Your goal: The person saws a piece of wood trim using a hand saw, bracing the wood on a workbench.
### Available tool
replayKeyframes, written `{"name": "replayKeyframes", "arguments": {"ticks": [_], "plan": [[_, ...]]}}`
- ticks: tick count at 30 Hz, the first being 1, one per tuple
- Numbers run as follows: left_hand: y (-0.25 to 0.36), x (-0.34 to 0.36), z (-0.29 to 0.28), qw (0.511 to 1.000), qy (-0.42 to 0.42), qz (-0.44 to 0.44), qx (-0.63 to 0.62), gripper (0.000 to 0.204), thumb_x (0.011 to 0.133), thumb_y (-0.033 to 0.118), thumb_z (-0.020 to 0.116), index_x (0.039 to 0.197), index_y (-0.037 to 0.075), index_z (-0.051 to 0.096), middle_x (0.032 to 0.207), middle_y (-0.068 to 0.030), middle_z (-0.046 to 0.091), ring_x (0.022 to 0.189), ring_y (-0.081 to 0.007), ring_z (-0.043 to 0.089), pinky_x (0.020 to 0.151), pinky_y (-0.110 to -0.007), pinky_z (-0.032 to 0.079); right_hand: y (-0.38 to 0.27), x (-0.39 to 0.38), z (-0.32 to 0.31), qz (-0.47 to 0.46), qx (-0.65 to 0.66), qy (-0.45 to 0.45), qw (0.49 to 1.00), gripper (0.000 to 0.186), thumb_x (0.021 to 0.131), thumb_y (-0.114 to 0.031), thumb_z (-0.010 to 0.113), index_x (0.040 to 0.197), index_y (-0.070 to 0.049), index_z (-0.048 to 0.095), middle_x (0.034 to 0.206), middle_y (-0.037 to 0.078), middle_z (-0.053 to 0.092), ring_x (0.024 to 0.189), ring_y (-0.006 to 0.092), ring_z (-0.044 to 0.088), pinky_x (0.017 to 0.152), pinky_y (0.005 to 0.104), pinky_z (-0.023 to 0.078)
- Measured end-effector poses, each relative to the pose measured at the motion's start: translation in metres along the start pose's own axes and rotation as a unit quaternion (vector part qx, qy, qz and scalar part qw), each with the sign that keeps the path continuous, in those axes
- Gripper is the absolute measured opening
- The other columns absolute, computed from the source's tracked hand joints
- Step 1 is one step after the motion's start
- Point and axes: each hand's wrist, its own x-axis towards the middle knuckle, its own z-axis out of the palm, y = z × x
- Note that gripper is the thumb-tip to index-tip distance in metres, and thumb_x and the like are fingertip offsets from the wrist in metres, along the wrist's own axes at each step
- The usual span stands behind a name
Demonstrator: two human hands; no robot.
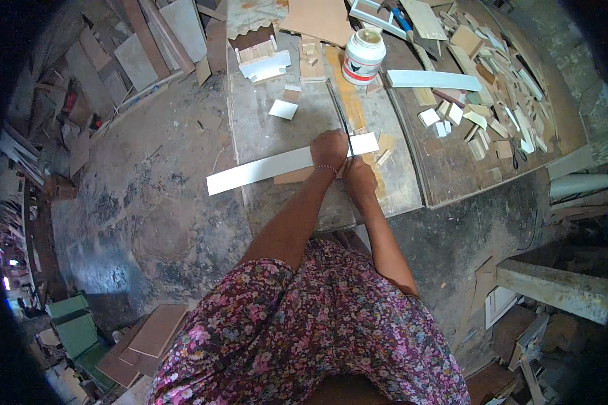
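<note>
A long white board strip (260, 170) lies slantwise over the near part of the worktable, its left end jutting past the table's edge. My left hand (329, 150) is closed on the strip and presses it down. Just right of that hand, a thin dark saw (339, 104) crosses the strip, its blade pointing away from me. My right hand (361, 181) is closed around the saw's near end, its handle hidden by the fingers. The strip's short white end (365, 143) shows beyond the blade. Under the strip, a brown wood piece (290, 177) is partly visible.
A white tub (364, 57) with its mouth uncovered stands farther back on the worktable (284, 216). Wood offcuts (479, 118) crowd the right side, near a long pale strip (434, 80) and a blue-handled hammer (400, 19). Small white pieces (283, 109) lie left of the saw.
</note>
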Motion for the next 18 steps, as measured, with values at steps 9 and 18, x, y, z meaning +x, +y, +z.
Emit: {"name": "replayKeyframes", "arguments": {"ticks": [9,18], "plan": [[0.002,-0.0016,-0.0058,1.0,0.023,0.0,-0.001,0.028,0.078,0.021,0.041,0.062,0.006,0.06,0.065,-0.0132,0.059,0.063,-0.0272,0.06,0.057,-0.038,0.048,-0.0044,-0.002,-0.0042,0.002,-0.01,-0.013,1.0,0.031,0.086,-0.028,0.034,0.086,-0.002,0.05,0.081,0.022,0.058,0.078,0.0371,0.057,0.068,0.0454,0.044],[0.0022,-0.0022,-0.0069,1.0,0.022,-0.011,-0.013,0.028,0.078,0.02,0.041,0.063,0.006,0.06,0.065,-0.0136,0.059,0.062,-0.0277,0.059,0.058,-0.038,0.048,0.0032,0.0,0.0022,-0.026,0.015,0.011,0.999,0.031,0.085,-0.027,0.037,0.086,0.002,0.05,0.073,0.026,0.057,0.072,0.04,0.056,0.063,0.047,0.043]]}}
